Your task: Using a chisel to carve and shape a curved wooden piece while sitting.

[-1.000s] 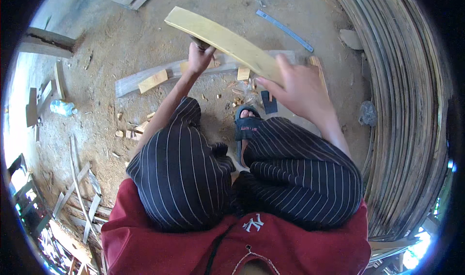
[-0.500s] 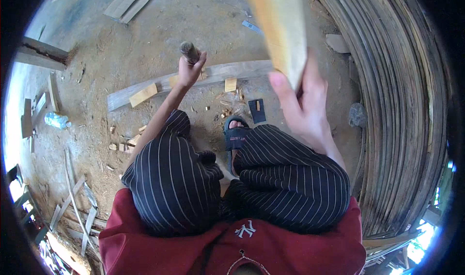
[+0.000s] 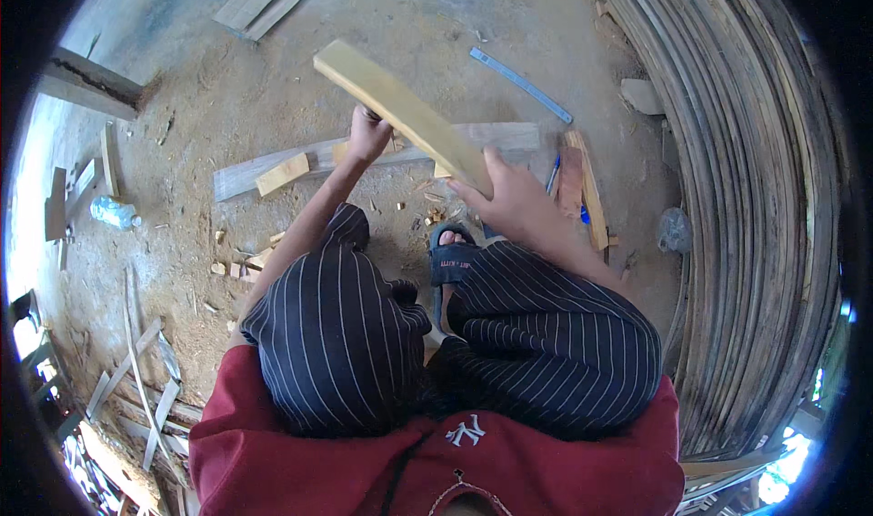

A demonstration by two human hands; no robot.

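Note:
My right hand (image 3: 514, 196) grips one end of a thick, pale wooden bar (image 3: 400, 107), which slants up and to the left. The bar's far part passes above my left hand (image 3: 366, 139). That left hand is closed round a dark tool handle (image 3: 370, 113), mostly hidden now behind the bar; its lower end does not show. Whether bar and handle touch, I cannot tell. Under both hands a long greyish plank (image 3: 505, 135) lies on the ground. A small cut wood block (image 3: 283, 174) rests on its left part, with more pale wood partly covered near my left hand.
A metal ruler (image 3: 521, 84) lies beyond the plank. Reddish wood (image 3: 570, 181), a pale strip (image 3: 593, 198) and a blue pen (image 3: 553, 174) lie right of my right hand. Stacked long boards (image 3: 737, 198) line the right side. A plastic bottle (image 3: 115, 212) lies at left.
The wooden bar has come down and leftward with my right hand, swinging over my left hand. My left hand still holds the handle. The ruler and the wood at right are now uncovered.

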